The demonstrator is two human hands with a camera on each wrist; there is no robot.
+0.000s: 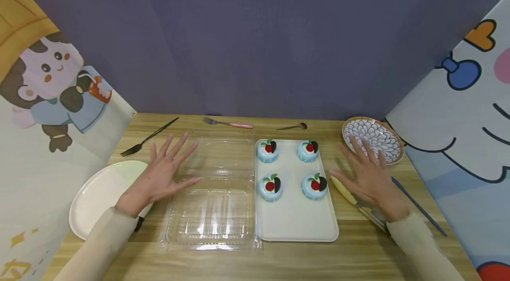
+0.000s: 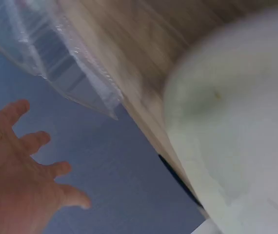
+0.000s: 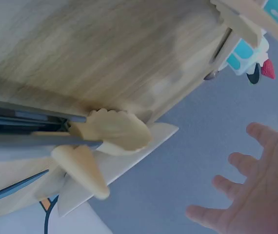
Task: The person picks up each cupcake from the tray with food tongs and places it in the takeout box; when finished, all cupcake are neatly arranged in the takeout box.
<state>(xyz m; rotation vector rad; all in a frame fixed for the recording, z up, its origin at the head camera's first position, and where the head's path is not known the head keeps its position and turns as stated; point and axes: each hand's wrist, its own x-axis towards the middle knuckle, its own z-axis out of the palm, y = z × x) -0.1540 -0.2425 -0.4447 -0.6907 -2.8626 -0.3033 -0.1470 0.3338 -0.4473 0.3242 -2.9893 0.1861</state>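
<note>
My left hand [image 1: 159, 177], fingers spread and holding nothing, hovers between a white plate [image 1: 93, 201] and an opened clear plastic clamshell box [image 1: 215, 228]. Over on the right, my other hand [image 1: 368, 179] is also spread with nothing in it, above yellow-tipped tongs [image 1: 343, 190] and near a patterned bowl [image 1: 372, 132]. Between the hands, beside the box, lies a white tray [image 1: 295, 223] bearing several small light-blue cakes [image 1: 268, 152], topped with a red berry, green leaves and a dark cookie piece. In the right wrist view, the tongs [image 3: 114, 134] have scalloped ends.
A black fork [image 1: 149, 137] lies behind the plate. Along the back are a pink-handled fork [image 1: 227, 123] and a small dark spoon [image 1: 292, 127]. One slim blue stick [image 1: 418, 205] lies at the right. A dark wall [image 1: 255, 42] rises behind the wooden table [image 1: 295, 263].
</note>
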